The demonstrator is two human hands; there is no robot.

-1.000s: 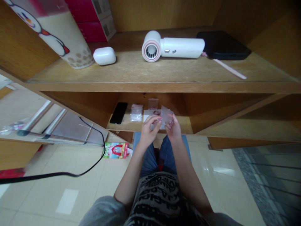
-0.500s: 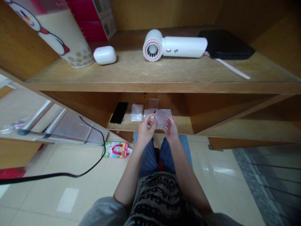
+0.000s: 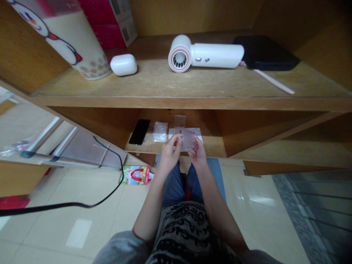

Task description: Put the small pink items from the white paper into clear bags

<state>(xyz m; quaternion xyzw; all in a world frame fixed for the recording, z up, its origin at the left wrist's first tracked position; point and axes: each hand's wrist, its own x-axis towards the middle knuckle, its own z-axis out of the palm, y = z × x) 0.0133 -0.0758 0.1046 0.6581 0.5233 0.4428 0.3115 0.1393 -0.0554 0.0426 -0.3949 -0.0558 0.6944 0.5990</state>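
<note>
A small clear plastic bag (image 3: 188, 138) is stretched between my hands, above the lower shelf. My left hand (image 3: 171, 147) pinches near its left edge, the thumb and forefinger together by a small dark thing too tiny to name. The fingers of my right hand (image 3: 196, 149) are curled on the bag's right side. Beneath it lies a white sheet of paper (image 3: 198, 132), partly covered. Behind the paper is another clear bag (image 3: 180, 120). A stack of clear zip bags (image 3: 160, 131) sits to the left, beside a black phone (image 3: 139, 132).
On the upper shelf (image 3: 154, 88) stand a bubble tea cup (image 3: 90, 47), a white earbud case (image 3: 123, 65), a white handheld fan (image 3: 217, 55) and a black flat case (image 3: 266, 53). A black cable (image 3: 90, 204) hangs at left. A colourful packet (image 3: 136, 175) lies on the floor.
The clear bag has shifted slightly left and tilted between my fingers, uncovering more of the paper at right. My right hand has turned a little inward; both hands keep hold.
</note>
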